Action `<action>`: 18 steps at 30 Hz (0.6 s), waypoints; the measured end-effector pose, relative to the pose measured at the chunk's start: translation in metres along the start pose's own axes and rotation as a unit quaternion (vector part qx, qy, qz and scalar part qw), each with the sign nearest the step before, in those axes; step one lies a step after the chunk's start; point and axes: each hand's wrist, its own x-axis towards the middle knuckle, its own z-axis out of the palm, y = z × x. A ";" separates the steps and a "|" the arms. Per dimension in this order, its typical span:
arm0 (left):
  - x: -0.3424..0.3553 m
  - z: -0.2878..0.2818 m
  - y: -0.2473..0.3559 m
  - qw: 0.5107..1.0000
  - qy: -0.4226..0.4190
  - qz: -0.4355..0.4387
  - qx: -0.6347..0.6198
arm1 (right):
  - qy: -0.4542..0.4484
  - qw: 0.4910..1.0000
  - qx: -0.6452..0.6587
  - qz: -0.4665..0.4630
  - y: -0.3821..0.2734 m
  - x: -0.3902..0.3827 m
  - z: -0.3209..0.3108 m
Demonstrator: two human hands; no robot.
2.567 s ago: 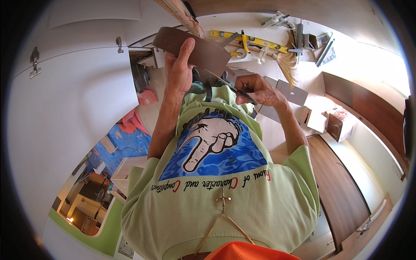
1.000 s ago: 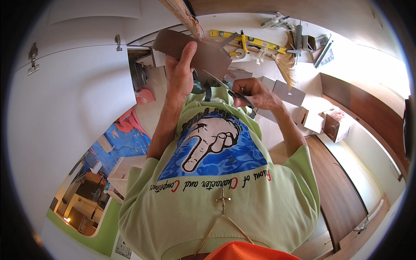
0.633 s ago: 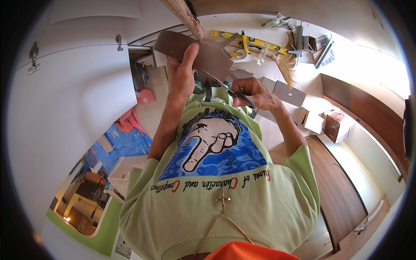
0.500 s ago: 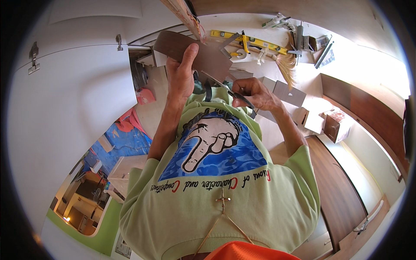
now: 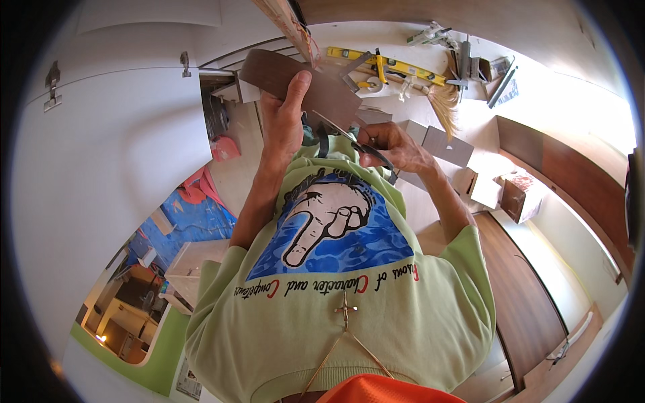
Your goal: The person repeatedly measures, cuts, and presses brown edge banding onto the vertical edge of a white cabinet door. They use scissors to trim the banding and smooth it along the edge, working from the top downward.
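Observation:
A bent brown sheet (image 5: pixel 272 72), thin and smooth like laminate or veneer, is held up in front of me. My left hand (image 5: pixel 283 119) is closed on it, thumb pressed on the near face and the other fingers mostly hidden. To the right, my right hand (image 5: pixel 396 144) grips a pair of scissors (image 5: pixel 336 127) by the dark handles. Their blades point up and left, touching or just before the lower edge of the sheet; whether they bite into it I cannot tell.
Beyond my hands lie a yellow spirit level (image 5: pixel 410 68), a straw brush (image 5: pixel 443 106) and other tools. A white cabinet door (image 5: pixel 114 168) stands close on the left. Grey-brown board pieces (image 5: pixel 448 146) and a carton (image 5: pixel 521 195) are at the right.
My left hand and the brown sheet have shifted very slightly down and to the right. The scissors and my right hand look almost the same.

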 end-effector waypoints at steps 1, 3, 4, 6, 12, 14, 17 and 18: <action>0.000 0.000 0.000 1.000 -0.001 0.004 -0.006 | 0.001 1.000 0.006 -0.007 0.000 0.000 0.001; 0.000 0.000 0.000 1.000 0.004 0.009 0.018 | 0.003 1.000 -0.001 -0.003 -0.002 -0.001 0.002; 0.000 0.000 0.000 0.999 0.005 0.016 0.027 | 0.004 1.000 -0.011 -0.010 -0.003 -0.001 0.002; 0.000 0.000 0.001 1.000 0.007 0.010 0.024 | 0.001 1.000 0.006 -0.004 -0.004 -0.001 0.003; -0.004 0.002 0.000 0.999 0.005 0.019 0.042 | 0.006 1.000 -0.030 -0.002 0.000 0.001 0.003; -0.005 0.002 0.000 0.998 0.004 0.019 0.060 | 0.006 0.999 -0.045 -0.012 0.002 0.002 0.002; -0.007 0.001 0.001 0.997 0.006 0.008 0.071 | 0.004 0.999 -0.038 -0.010 0.004 0.003 0.003; -0.008 0.001 0.000 0.998 0.007 0.011 0.067 | 0.004 0.999 -0.033 -0.008 0.004 0.002 0.003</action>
